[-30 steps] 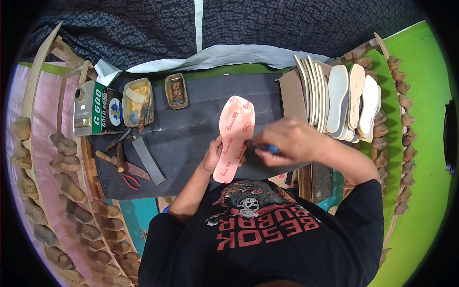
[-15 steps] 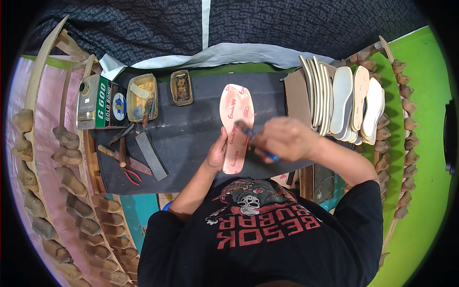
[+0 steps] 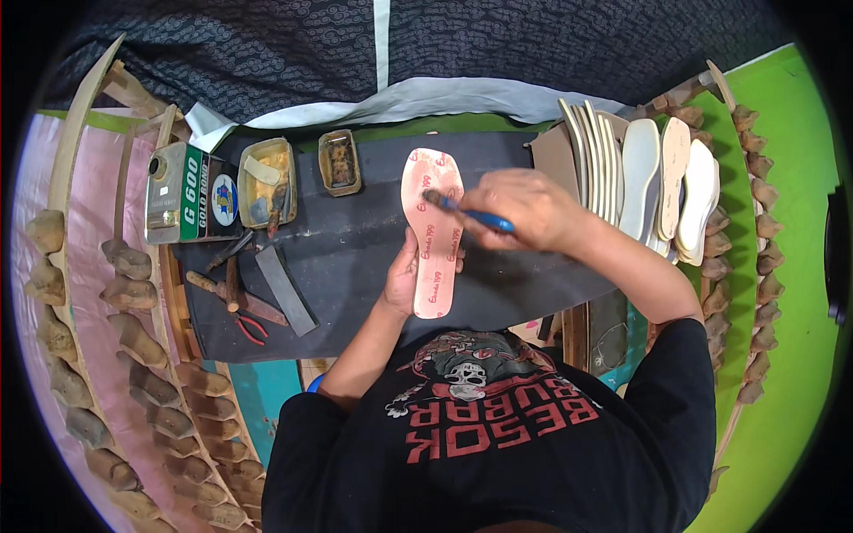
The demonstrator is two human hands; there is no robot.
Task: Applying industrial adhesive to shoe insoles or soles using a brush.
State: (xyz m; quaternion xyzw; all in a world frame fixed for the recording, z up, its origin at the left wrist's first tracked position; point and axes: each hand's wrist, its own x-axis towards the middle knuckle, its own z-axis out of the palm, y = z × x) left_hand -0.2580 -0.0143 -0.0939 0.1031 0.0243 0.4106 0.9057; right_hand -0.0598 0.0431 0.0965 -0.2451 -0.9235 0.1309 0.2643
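Observation:
A pale pink shoe insole (image 3: pixel 433 266) with red print is held upright over the dark table, its wide end pointing away from me. My left hand (image 3: pixel 402 277) grips its narrower half from the left edge, thumb along the side and some fingers hidden behind it. My right hand (image 3: pixel 524 209) is closed round a brush (image 3: pixel 487 220) with a blue handle. The brush's dark bristles touch the insole's face in its wide upper part, near the middle.
Several pale insoles (image 3: pixel 638 178) stand by a cardboard box (image 3: pixel 555 160) at right. At left are a metal can (image 3: pixel 182 195), a yellow-stained tub (image 3: pixel 267 188), a smaller tub (image 3: pixel 339 163), pliers (image 3: pixel 249 329) and a grey flat bar (image 3: pixel 286 291). Racks of wooden shoe lasts (image 3: pixel 133 342) flank the table.
The brush has moved up and slightly left along the insole, and my right hand has risen with it. The insole has shifted a little away from me.

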